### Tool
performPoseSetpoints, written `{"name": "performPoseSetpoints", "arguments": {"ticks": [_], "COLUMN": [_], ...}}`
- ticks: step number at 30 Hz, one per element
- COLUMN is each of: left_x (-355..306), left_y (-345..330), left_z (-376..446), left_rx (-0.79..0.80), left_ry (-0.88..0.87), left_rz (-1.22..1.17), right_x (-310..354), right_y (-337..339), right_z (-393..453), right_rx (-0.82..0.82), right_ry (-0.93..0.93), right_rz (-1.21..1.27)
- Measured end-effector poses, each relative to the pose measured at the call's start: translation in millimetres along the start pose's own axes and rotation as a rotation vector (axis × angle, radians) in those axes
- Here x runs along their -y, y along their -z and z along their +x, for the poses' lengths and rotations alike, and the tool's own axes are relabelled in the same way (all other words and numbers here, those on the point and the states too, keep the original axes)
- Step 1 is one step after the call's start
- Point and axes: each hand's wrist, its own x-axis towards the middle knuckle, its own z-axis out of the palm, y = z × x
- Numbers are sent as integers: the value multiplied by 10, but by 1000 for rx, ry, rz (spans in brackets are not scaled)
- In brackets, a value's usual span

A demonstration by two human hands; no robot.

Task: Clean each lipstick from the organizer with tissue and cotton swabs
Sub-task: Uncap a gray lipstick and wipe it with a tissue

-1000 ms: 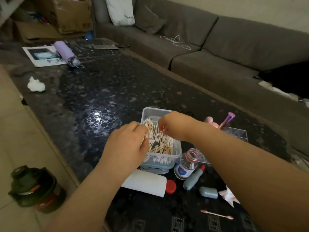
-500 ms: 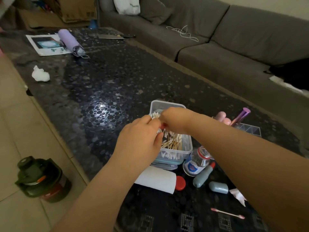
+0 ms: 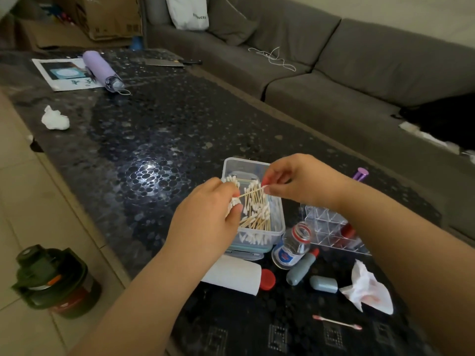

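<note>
Dark speckled stone forms the table (image 3: 180, 119) on which everything is laid out, far larger than anything beneath the hands. A clear plastic box (image 3: 279, 222) of cotton swabs sits directly under both hands, and a clear organizer (image 3: 329, 227) stands just beyond and under the right forearm, with a purple lipstick (image 3: 360, 173) seen past the right wrist. Nearer the body than the right hand, a grey lipstick (image 3: 300, 268) lies uncapped beside its cap (image 3: 323, 284), with a stained tissue (image 3: 367, 291) and a used swab (image 3: 336, 322) close by. The left hand (image 3: 205, 222) is closed around a bunch of swabs. The right hand (image 3: 303, 183) is pinched narrow on the tip of a single swab (image 3: 253, 191), whose long axis runs across from one hand to the other, rising slightly toward the right. It is judged that this swab is being drawn free to the right, and that the grey lipstick is nearer the right hand.
</note>
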Motion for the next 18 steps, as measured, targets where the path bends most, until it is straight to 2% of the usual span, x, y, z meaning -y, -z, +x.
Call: {"name": "performPoseSetpoints", "arguments": {"ticks": [4, 9, 11, 13, 15, 18], "left_x": [-45, -164, -236, -297, -332, -388], "left_y": [-51, -168, -202, -225, -249, -248], "left_z": [-26, -74, -80, -81, -71, -50], "left_rx": [-45, -9, 22, 54, 83, 135], "left_ry": [-119, -188, -143, -49, 51, 134], "left_rz": [4, -62, -143, -239, -361, -564], "right_x": [29, 61, 47, 38, 38, 48], "right_y": [32, -13, -47, -107, -193, -323], "right_z": [-434, -817, -881, -892, -861, -790], "right_rx": [-120, -216, -291, -352, -356, -353], "right_ry": [-58, -114, -149, -181, -191, -173], "right_rz": [123, 304, 399, 596, 773, 775]}}
